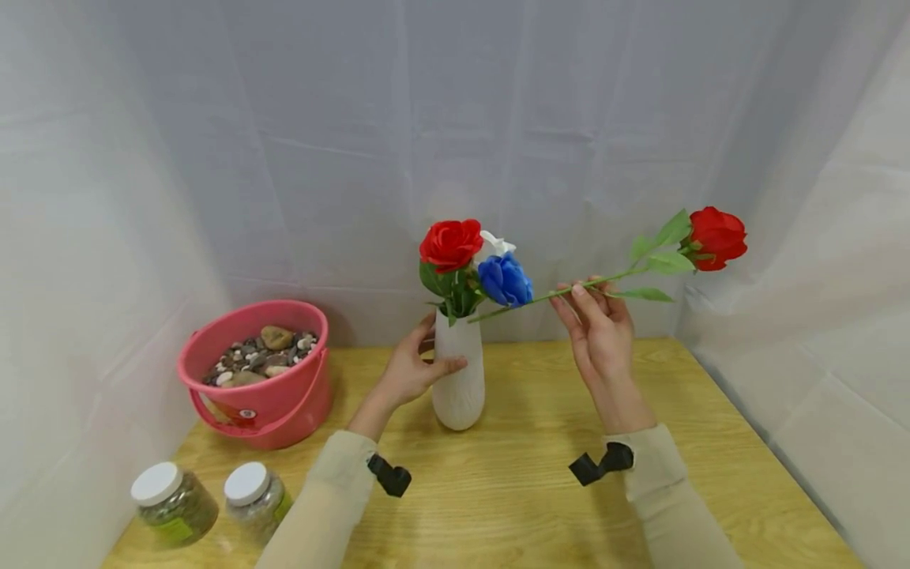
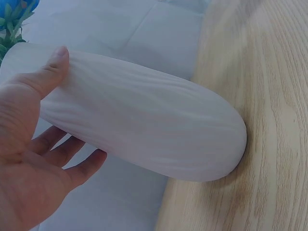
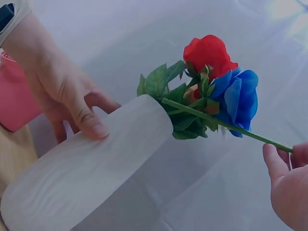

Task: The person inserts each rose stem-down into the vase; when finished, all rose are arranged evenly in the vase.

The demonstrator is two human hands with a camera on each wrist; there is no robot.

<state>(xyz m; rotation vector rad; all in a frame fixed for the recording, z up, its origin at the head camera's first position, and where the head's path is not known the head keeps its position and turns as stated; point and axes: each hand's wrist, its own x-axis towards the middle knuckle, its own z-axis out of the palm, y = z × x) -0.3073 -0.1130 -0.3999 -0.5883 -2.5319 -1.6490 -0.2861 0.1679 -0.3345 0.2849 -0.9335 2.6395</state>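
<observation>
A white ridged vase (image 1: 458, 387) stands upright on the wooden table. My left hand (image 1: 411, 370) holds its upper part, thumb across the front and fingers around the back. Out of the vase's mouth rise a red rose (image 1: 451, 245), a blue flower (image 1: 506, 279) and a white flower (image 1: 498, 243), partly hidden behind them. To the right, my right hand (image 1: 606, 340) pinches the green stem (image 3: 231, 127) of another red rose (image 1: 716, 237). This rose lies nearly level, bloom pointing right, and the cut end of its stem is close to the vase's rim.
A pink bucket (image 1: 313, 411) full of stones (image 1: 277, 338) stands at the table's left. In front of it are two white-lidded jars, one further left (image 1: 178, 506) and one nearer my left forearm (image 1: 257, 502). White sheeting (image 1: 341, 158) hangs behind and at both sides.
</observation>
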